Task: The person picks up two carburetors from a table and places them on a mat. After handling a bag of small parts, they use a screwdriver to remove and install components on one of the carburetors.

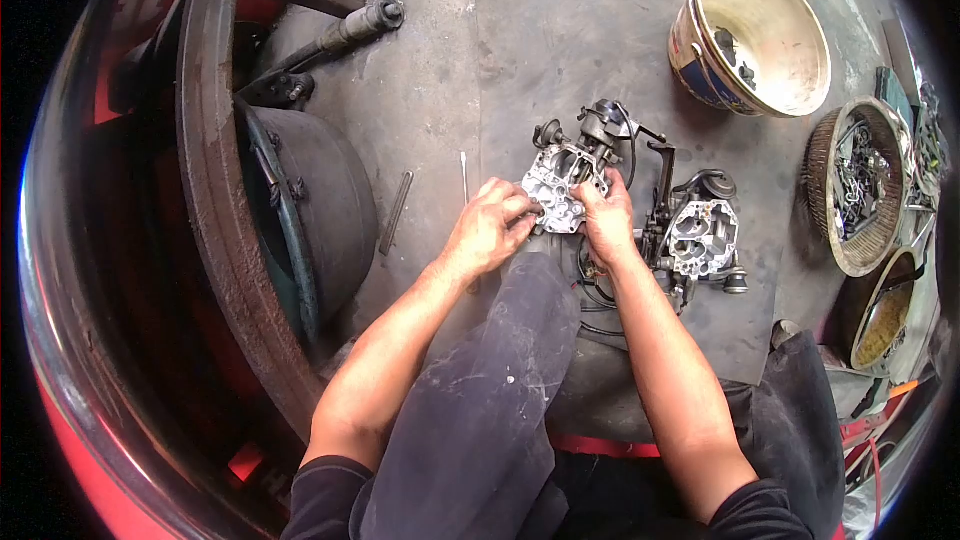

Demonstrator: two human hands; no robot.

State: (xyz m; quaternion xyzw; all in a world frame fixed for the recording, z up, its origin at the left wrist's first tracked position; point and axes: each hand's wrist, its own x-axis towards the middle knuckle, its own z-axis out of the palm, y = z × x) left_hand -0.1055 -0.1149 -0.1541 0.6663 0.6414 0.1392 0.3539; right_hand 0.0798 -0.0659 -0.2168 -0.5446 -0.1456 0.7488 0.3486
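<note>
An opened carburetor body [552, 190] of bare silvery metal, with dark round fittings and a hose on top, is held just beyond my knee. My right hand [607, 217] grips its right side, thumb over the edge. At its lower left edge, the fingers of my left hand [490, 227] are pinched together against a small dark part that I cannot make out. To the right lies a second carburetor [705, 240], its open bores facing up, with black hoses and linkage beside it.
A thin screwdriver [464, 178] and a narrow metal bar [396, 213] lie at left. A white bucket [770, 30] stands at back right. Right of the mat [570, 30] are a ribbed basket [825, 190] of metal parts and a round pan [885, 325]. A steel frame [205, 140] rises at left.
</note>
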